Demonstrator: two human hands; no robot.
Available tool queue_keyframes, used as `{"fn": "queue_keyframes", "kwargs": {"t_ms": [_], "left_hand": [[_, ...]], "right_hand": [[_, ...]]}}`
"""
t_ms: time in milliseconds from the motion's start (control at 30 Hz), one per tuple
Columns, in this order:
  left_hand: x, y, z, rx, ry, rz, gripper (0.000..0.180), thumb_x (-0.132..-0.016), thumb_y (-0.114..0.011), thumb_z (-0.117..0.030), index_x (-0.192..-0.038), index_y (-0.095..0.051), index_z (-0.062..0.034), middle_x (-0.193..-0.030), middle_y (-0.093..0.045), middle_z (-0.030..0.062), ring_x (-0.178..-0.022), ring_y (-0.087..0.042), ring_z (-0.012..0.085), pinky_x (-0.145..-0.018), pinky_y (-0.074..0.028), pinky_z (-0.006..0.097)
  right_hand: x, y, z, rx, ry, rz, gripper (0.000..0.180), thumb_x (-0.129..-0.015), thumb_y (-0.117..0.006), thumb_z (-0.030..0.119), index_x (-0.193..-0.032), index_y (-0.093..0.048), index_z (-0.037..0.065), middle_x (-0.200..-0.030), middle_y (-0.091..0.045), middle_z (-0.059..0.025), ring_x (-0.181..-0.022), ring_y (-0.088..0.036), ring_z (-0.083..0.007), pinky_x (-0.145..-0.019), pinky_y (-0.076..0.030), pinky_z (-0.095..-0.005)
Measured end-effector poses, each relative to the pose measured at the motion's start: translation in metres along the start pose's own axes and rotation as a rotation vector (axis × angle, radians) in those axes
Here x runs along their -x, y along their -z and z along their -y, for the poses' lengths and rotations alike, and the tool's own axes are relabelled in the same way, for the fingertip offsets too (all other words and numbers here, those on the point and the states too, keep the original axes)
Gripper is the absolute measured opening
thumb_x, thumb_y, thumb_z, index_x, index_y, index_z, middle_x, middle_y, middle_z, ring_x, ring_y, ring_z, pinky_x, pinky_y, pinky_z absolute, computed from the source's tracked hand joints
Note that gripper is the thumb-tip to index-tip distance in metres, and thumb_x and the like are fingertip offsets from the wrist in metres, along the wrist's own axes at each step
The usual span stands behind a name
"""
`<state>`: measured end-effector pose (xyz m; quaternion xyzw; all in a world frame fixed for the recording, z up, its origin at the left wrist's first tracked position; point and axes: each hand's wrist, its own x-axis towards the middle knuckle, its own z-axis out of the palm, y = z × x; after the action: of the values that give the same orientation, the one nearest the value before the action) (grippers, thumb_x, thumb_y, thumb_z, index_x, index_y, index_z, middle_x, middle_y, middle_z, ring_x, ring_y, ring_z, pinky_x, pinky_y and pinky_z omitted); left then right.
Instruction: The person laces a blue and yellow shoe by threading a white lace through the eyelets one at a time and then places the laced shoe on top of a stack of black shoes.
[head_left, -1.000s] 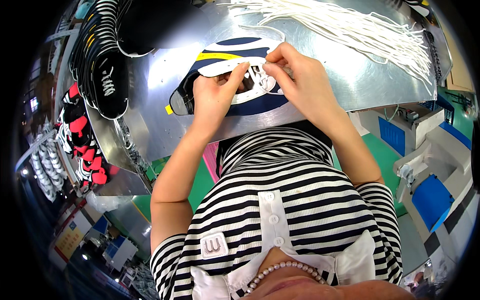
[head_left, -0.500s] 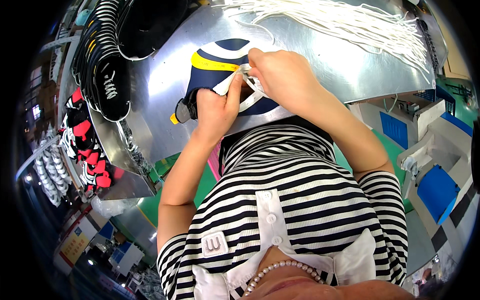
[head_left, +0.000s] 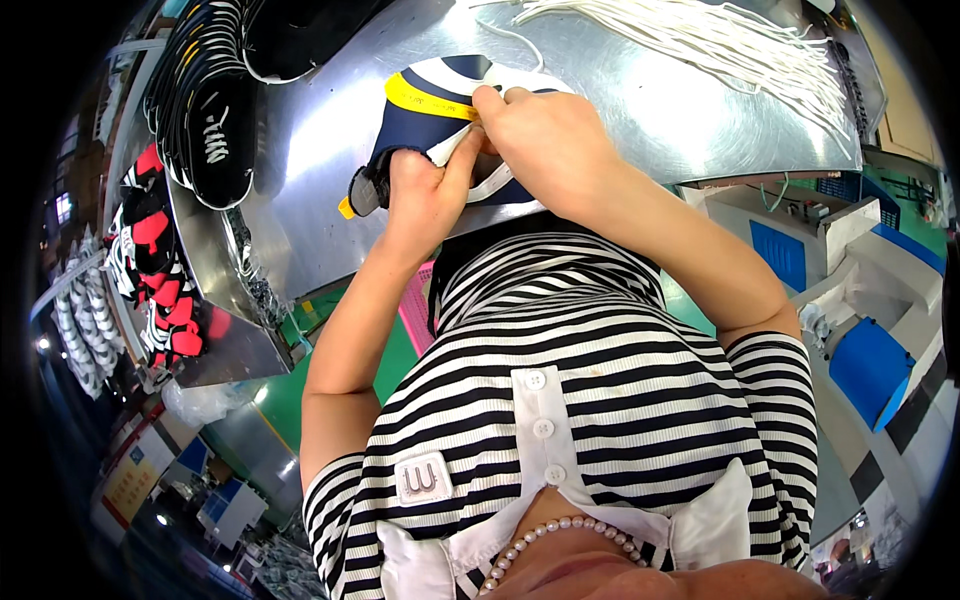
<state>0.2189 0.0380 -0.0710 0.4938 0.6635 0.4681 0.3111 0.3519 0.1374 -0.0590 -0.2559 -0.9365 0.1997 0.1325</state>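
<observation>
A navy, white and yellow shoe upper is held up at the near edge of the metal table. My left hand is closed around its near left side, with the thumb laid along the white inner edge of the opening. My right hand is closed over the upper's right side, fingertips pinched at the eyelet edge beside the yellow strip. A white shoelace runs across the table behind the upper towards these fingers; its end in my right hand is mostly hidden. A grey and yellow tab sticks out at the left.
Loose white shoelaces lie spread over the metal table at the back right. A row of stacked dark shoe uppers lines the left side. Red, black and white pieces hang beyond it. A white machine with blue panels stands at right.
My right fingertips have moved slightly left and up along the eyelet edge, and the white loop seen beneath them is now covered. The whole view has shifted a little.
</observation>
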Motion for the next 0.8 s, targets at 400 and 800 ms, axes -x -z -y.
{"fn": "queue_keyframes", "kwargs": {"t_ms": [400,800], "left_hand": [[0.002,0.004,0.008,0.039,0.134,0.066,0.028,-0.099,-0.053,-0.017,-0.092,-0.072,0.0020,-0.058,-0.054,-0.0021,-0.054,-0.046,0.0046,-0.052,-0.034,0.023],[-0.020,0.003,0.012,0.200,0.319,0.020,0.025,-0.085,-0.073,-0.011,-0.106,-0.069,0.0017,-0.091,-0.072,0.0054,-0.083,-0.065,0.0097,-0.075,-0.051,0.026]], "right_hand": [[-0.010,-0.004,-0.012,-0.238,-0.117,0.153,0.024,-0.091,-0.060,0.019,-0.097,-0.051,-0.002,-0.075,-0.064,-0.0209,-0.074,-0.064,-0.0384,-0.066,-0.049,-0.0455],[-0.010,-0.030,-0.051,-0.694,-0.207,-0.308,0.023,-0.096,-0.058,0.024,-0.110,-0.062,0.007,-0.086,-0.071,-0.0109,-0.076,-0.068,-0.0252,-0.071,-0.051,-0.0329]]}}
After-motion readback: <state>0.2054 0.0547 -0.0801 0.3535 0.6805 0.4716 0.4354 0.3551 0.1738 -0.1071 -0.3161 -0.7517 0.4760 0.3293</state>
